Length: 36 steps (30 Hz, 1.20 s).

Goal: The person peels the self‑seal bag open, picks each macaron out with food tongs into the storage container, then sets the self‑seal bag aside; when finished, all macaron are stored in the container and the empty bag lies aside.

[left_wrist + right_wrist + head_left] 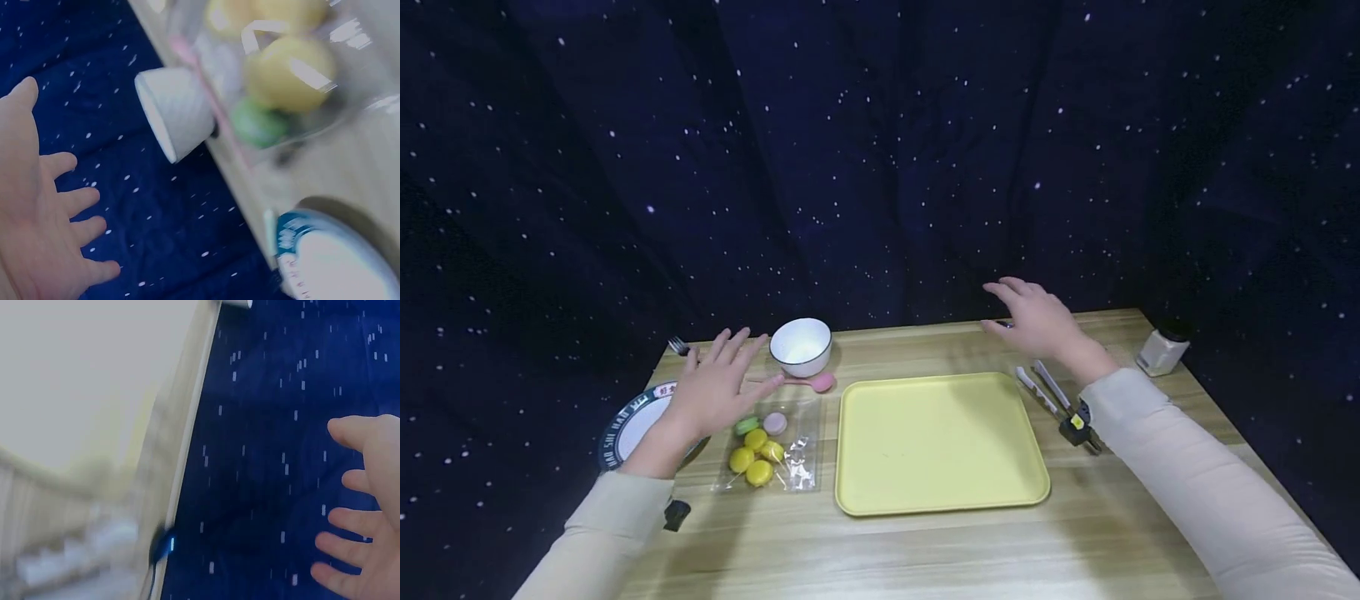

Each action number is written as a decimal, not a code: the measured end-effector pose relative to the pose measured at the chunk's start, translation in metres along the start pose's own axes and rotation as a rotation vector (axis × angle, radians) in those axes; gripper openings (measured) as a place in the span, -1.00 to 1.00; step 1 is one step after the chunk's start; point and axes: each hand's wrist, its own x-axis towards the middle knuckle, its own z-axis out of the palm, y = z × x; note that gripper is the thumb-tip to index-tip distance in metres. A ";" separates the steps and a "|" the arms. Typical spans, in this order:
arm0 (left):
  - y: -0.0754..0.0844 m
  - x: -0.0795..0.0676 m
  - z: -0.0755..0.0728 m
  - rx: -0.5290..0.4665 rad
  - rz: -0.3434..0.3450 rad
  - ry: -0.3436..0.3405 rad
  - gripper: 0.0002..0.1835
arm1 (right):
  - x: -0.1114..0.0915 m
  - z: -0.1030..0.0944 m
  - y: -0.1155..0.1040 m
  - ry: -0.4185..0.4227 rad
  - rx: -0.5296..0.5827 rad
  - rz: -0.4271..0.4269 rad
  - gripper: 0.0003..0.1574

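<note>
Plate (640, 429), left: partly covered by the left hand (711, 396). Fork (678, 345), far left: handle mostly hidden. Dark item (1004, 323), far side: partly behind the right hand (1037, 321), kind unclear. Tray (940, 446), centre: blurred, cut off in right-wrist view.

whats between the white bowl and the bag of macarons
A pink spoon lies between the white bowl and the clear bag; the head view shows it, and so does the left wrist view.

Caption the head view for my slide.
Empty left hand and right hand held above a wood-grain table with a yellow tray, white bowl and clear bag of macarons.
</note>
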 end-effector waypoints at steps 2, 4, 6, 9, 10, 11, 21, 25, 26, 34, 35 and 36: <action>0.002 -0.011 0.009 -0.020 0.022 0.001 -0.11 | 0.005 0.008 -0.015 0.009 0.051 -0.038 -0.18; 0.005 -0.022 0.020 -0.034 0.044 -0.009 -0.14 | 0.009 0.017 -0.032 0.008 0.112 -0.076 -0.26; 0.008 -0.030 0.032 -0.052 0.053 -0.031 -0.18 | 0.013 0.027 -0.048 -0.015 0.179 -0.108 -0.34; 0.012 -0.042 0.049 -0.073 0.048 -0.068 -0.23 | 0.019 0.044 -0.075 -0.072 0.259 -0.143 -0.43; 0.013 -0.045 0.055 -0.081 0.041 -0.083 -0.24 | 0.021 0.050 -0.084 -0.095 0.279 -0.153 -0.46; 0.013 -0.047 0.060 -0.087 0.033 -0.095 -0.25 | 0.023 0.057 -0.093 -0.116 0.300 -0.163 -0.47; 0.013 -0.065 0.082 -0.096 0.035 -0.137 -0.38 | 0.039 0.113 -0.170 -0.273 0.433 -0.240 -0.58; 0.016 -0.067 0.084 -0.106 0.064 -0.094 -0.41 | 0.042 0.127 -0.188 -0.299 0.437 -0.248 -0.58; 0.017 -0.067 0.085 -0.111 0.070 -0.085 -0.41 | 0.043 0.129 -0.192 -0.306 0.437 -0.250 -0.56; 0.017 -0.071 0.088 -0.127 0.067 -0.091 -0.38 | 0.053 0.147 -0.211 -0.330 0.405 -0.202 -0.48; 0.016 -0.071 0.089 -0.124 0.068 -0.096 -0.37 | 0.055 0.149 -0.213 -0.339 0.402 -0.187 -0.48; 0.015 -0.071 0.090 -0.120 0.071 -0.099 -0.37 | 0.056 0.151 -0.215 -0.349 0.399 -0.174 -0.48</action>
